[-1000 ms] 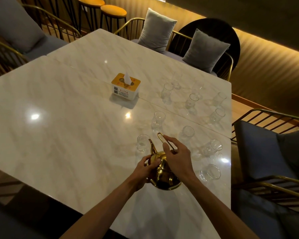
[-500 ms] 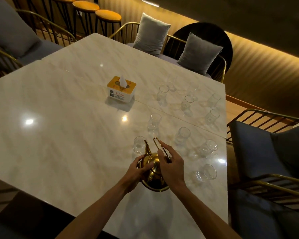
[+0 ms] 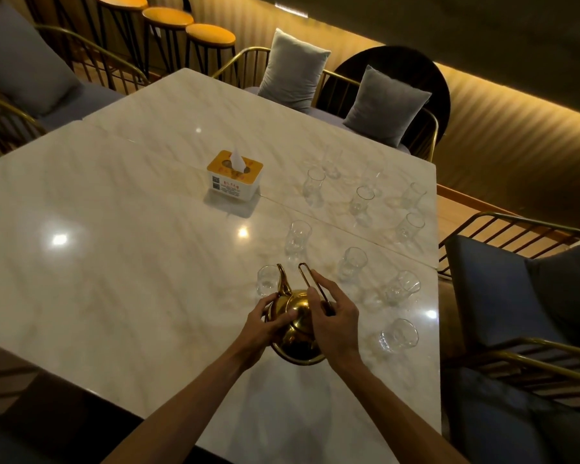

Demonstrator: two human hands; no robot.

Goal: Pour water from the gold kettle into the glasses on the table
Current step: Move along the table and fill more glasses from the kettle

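The gold kettle (image 3: 297,333) rests on the white marble table (image 3: 114,262), its spout pointing away from me toward a small glass (image 3: 267,280) that has some water in it. My left hand (image 3: 265,324) cups the kettle's left side and lid. My right hand (image 3: 332,316) pinches the kettle's thin wire handle, which stands up above the lid. Several clear glasses stand beyond and to the right, among them one (image 3: 297,237) just past the spout and one (image 3: 399,336) near the right edge.
A yellow-topped tissue box (image 3: 234,175) stands mid-table. Chairs with grey cushions (image 3: 292,70) line the far side, dark blue chairs (image 3: 503,296) the right side, orange stools (image 3: 210,35) the back. The table's right edge runs close to the outer glasses.
The view has shifted a little, so everything sits lower and further left in frame. Both hands stay on the kettle, which remains on the table.
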